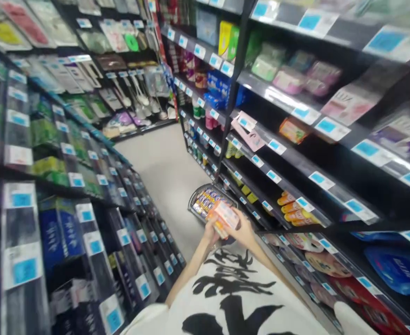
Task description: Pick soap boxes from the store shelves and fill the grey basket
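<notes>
Both of my hands are in front of my chest, closed around small orange and white packages [226, 214]. My left hand [211, 232] grips them from the left, and my right hand [243, 228] wraps the right side. They look like more than one pack held together; blur hides the lettering and the exact kind. Just beyond my hands, low down, is a dark basket [190, 203] holding several blue, white and yellow packages [206, 199]. My hands partly cover its near side.
Shelves [295, 104] with price tags rise close on the right, carrying a similar orange pack [293, 130] and yellow-orange packs [295, 209]. A pink card strip [248, 132] juts from one shelf. More shelving [44, 181] lines the left. A pale floor [152, 153] runs between, toward hanging utensils [138, 90].
</notes>
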`<move>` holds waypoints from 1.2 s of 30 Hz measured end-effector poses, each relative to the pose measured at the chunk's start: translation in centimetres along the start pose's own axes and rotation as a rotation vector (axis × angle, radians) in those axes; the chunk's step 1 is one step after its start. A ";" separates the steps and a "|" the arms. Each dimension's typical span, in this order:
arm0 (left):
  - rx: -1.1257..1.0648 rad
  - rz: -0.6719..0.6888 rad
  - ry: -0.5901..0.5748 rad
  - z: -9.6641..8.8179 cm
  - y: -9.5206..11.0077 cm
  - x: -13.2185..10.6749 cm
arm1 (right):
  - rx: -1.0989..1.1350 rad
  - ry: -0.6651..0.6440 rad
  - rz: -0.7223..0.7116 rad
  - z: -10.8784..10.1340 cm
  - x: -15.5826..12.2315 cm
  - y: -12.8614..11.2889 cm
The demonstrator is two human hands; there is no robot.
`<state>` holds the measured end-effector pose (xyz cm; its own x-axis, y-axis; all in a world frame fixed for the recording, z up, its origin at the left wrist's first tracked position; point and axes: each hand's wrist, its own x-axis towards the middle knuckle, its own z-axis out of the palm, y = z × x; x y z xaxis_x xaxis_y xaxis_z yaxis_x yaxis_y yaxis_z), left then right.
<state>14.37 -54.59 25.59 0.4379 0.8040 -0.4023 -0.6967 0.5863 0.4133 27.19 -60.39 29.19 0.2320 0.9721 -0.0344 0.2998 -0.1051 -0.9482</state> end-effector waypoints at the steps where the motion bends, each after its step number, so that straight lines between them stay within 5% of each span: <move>1: -0.022 0.002 -0.003 0.1 0.1 0.1 | -0.027 0.017 0.006 0.1 -0.1 -0.4; 6: -0.061 0.017 -0.050 0.3 -0.1 -0.3 | -0.138 0.064 0.006 -0.4 -1.2 -1.2; 11: -0.120 0.011 -0.117 0.7 0.4 -0.9 | -0.201 0.273 -0.115 -1.4 -1.8 -1.6; 17: -0.094 0.003 -0.212 1.4 1.2 -1.5 | 0.069 0.414 -0.114 -2.9 -2.4 -1.5; 20: -0.057 -0.014 -0.208 1.5 1.0 -1.9 | 0.491 0.311 0.146 -2.9 -3.2 -1.3; 25: -0.034 -0.056 -0.222 1.2 0.6 -2.8 | 1.116 -0.117 0.548 -2.2 -4.5 -0.9; 29: -0.045 -0.127 -0.241 0.6 0.4 -3.5 | 1.176 -0.217 0.597 -2.6 -4.8 -0.4; 36: -0.058 -0.137 -0.194 -0.8 -0.9 -3.4 | 0.961 -0.132 0.581 -3.3 -5.2 0.3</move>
<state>13.03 -57.95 25.95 0.6275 0.7248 -0.2843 -0.6526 0.6888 0.3157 29.13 -66.20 30.12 -0.0123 0.8490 -0.5283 -0.6709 -0.3988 -0.6252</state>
